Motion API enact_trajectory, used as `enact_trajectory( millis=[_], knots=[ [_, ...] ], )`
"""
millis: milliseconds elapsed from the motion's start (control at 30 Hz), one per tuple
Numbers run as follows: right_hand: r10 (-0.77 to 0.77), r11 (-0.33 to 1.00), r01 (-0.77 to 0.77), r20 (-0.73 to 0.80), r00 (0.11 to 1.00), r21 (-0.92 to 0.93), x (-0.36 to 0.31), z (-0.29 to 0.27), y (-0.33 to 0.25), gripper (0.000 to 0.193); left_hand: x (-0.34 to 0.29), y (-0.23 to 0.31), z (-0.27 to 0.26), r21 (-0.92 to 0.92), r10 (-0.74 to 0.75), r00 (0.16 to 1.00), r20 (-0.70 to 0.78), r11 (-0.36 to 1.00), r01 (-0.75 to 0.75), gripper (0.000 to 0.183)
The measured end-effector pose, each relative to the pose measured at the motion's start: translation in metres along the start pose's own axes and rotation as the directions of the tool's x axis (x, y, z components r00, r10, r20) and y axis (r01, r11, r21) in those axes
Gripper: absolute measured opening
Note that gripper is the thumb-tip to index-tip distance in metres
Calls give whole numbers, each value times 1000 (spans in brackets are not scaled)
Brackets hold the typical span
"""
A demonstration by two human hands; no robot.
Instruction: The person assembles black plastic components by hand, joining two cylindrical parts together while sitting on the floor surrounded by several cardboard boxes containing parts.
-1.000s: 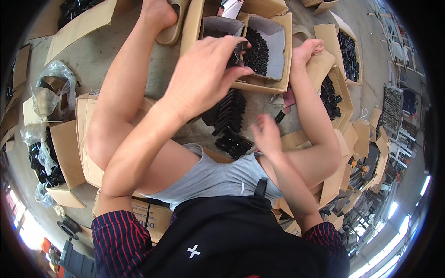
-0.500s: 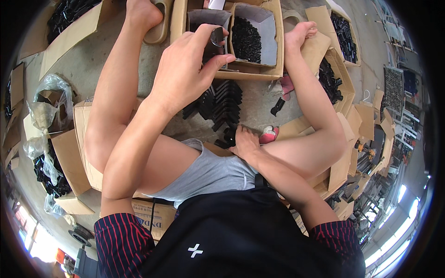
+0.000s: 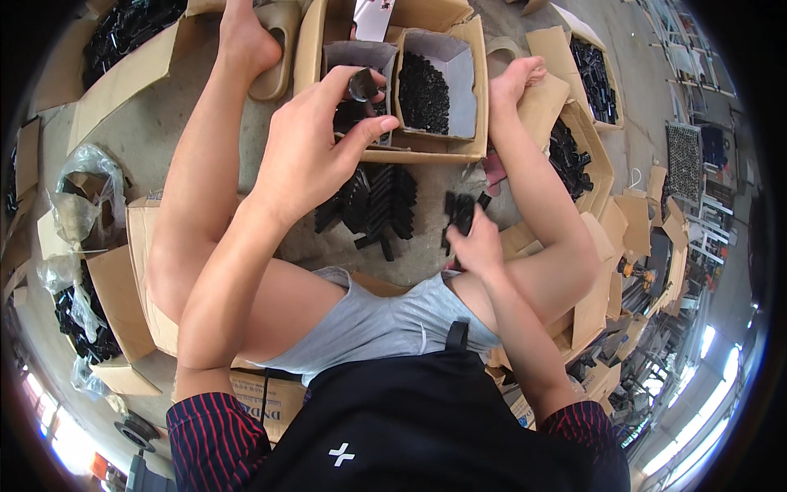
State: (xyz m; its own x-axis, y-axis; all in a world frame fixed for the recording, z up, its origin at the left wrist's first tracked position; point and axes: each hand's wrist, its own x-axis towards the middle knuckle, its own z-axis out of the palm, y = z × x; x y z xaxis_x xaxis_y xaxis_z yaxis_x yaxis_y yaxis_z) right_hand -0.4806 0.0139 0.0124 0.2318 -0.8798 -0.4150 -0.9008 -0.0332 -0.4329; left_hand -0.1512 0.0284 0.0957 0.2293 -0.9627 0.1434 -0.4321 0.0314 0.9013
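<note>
My left hand is closed around a small black part with a smooth, rounded face, held between thumb and fingers. It hovers over the left compartment of a divided cardboard box. By my right knee, my right hand grips a bunch of black parts, blurred by motion, so their exact kind and number cannot be made out. On the floor between my legs lies a stack of black angled parts, laid in overlapping rows.
Small black pieces fill part of the box's right compartment. Open cartons of black parts stand at the right, with another carton at the far left. Clear plastic bags lie to the left. My bare legs flank the work area.
My right hand has risen from beside my lap toward the right, now carrying black parts. My left hand has shifted slightly, and the part in it is tilted differently.
</note>
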Motion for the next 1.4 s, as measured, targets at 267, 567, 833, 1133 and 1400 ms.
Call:
enact_trajectory(
  millis=[267, 567, 833, 1133, 1400],
  knots=[
    [111, 991, -115, -57, 992, -67, 58, 34, 27, 75, -3, -2, 5, -150, -53, 994, 99, 986, 68, 36],
    [254, 966, -243, -163, 953, 84, 52, 38, 43, 63, -3, 4, 6, -168, -68, 990, 122, 982, 88, 35],
    [229, 696, -120, -61, 971, 708, 12, -11, 9, 39, -6, -4, 11, -504, -97, 953, 286, 831, 236, 40],
    [-297, 421, 315, -199, 934, 851, -22, -52, -143, 45, -14, -2, 25, -748, -38, 946, 321, 603, 278, 49],
    [-290, 371, 345, -246, 925, 862, -11, -33, -160, 43, -13, 5, 18, -817, -114, 950, 292, 487, 309, 48]
  ],
)
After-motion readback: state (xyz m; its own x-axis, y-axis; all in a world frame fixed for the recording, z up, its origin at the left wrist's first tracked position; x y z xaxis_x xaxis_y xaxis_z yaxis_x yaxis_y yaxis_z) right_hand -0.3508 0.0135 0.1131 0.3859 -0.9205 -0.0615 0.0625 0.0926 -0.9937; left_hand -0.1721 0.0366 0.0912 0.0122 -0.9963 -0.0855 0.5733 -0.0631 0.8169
